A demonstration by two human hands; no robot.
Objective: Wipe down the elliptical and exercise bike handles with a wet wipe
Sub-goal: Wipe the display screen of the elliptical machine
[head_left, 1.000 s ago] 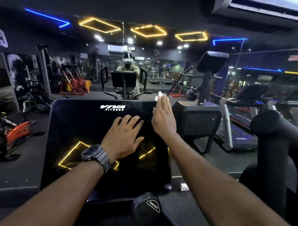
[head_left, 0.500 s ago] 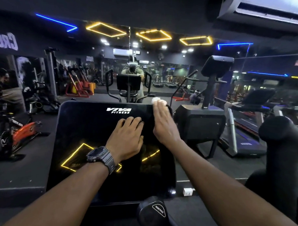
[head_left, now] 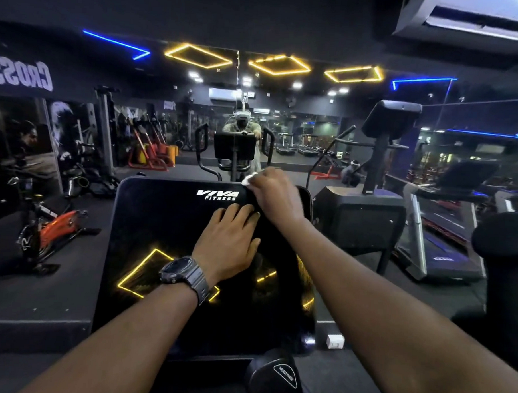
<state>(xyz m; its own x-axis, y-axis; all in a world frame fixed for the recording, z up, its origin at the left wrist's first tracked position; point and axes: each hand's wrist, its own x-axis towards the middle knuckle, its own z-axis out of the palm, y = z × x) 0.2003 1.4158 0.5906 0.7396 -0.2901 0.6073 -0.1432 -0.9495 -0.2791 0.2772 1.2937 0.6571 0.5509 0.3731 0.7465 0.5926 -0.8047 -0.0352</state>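
Black glossy console screen (head_left: 160, 251) fills the foreground; the left hand (head_left: 229, 245), watch on its wrist, lies flat on it with fingers straight. Beyond, at the screen's top edge, the right hand (head_left: 274, 194) curls around a white wet wipe (head_left: 249, 178).

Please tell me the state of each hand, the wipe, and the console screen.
left hand: flat, resting on the screen.
right hand: at the screen's top edge, holds the wipe.
wet wipe: crumpled, partly hidden.
console screen: dark, reflecting yellow lights.
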